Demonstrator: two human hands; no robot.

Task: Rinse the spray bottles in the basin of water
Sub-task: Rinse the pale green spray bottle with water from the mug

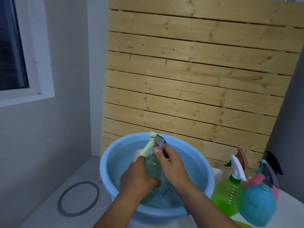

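A clear green spray bottle (pixel 152 163) leans tilted above the water in the round blue basin (pixel 205 163); more bottles (pixel 243 191) stand upright just right of it.

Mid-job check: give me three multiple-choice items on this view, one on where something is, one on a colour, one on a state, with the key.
1. Where do the waiting spray bottles stand?
A. To the right of the basin
B. Inside the basin
C. On the window sill

2. What colour is the basin?
A. Red
B. Light blue
C. Black

3. What is the left hand doing?
A. Hanging idle
B. Resting flat on the floor
C. Gripping the body of a bottle over the basin

Key:
1 A: the bright green bottle and the teal bottle stand just right of the basin.
2 B: its rim and wall are light blue.
3 C: the left hand wraps the pale green bottle above the water, while the right hand holds it near the spray head.
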